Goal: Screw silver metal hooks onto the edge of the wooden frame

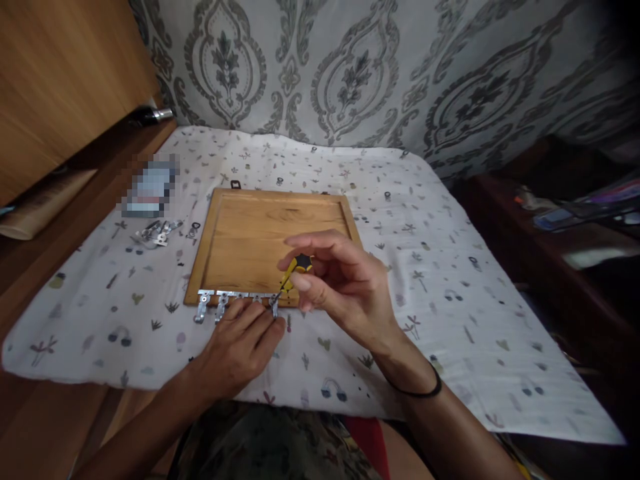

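Observation:
A wooden board (260,230) with a raised rim lies on a patterned white cloth. Along its near edge runs a metal rail of small hooks (220,300). My left hand (240,347) lies flat on the cloth with its fingertips against the rail near the rightmost hooks. My right hand (340,280) pinches a small yellow and black screwdriver (295,270), whose tip points down at the rail's right end.
Loose metal hooks and fittings (157,232) lie on the cloth left of the board, beside a blurred box (150,187). A wooden panel (60,80) stands at the left. A dark shelf with clutter (575,220) is on the right.

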